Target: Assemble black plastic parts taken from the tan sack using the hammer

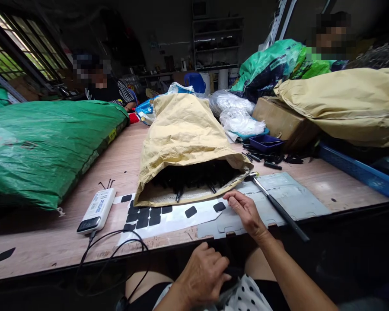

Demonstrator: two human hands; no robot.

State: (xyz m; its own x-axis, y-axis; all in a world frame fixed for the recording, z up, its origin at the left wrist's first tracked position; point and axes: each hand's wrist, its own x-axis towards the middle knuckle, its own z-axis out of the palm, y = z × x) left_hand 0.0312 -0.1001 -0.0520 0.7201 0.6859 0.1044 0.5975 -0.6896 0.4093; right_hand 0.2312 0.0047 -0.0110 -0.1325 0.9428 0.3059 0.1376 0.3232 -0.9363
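Note:
Over my lap, my left hand (203,273) is closed with its fingers curled; what it holds, if anything, is hidden. My right hand (246,214) hovers by the table's front edge, thumb and fingers pressed together in a pinch, with nothing I can name between them. Just beyond it gapes the mouth of a tan woven sack (184,129), full of slim black pieces (178,195). Below the sack lies a white sheet (178,220) with black rounded-square stickers (149,216); one sticker (219,207) is close to my right fingertips. A black-handled hammer (278,207) rests to the right.
A white power bank (97,211) with a black cable lies left, near a bulging green sack (45,151). Rightward are a purple tray (266,142), loose black parts (272,166), a cardboard box (283,123) and a blue basket (353,168). Two people sit farther back.

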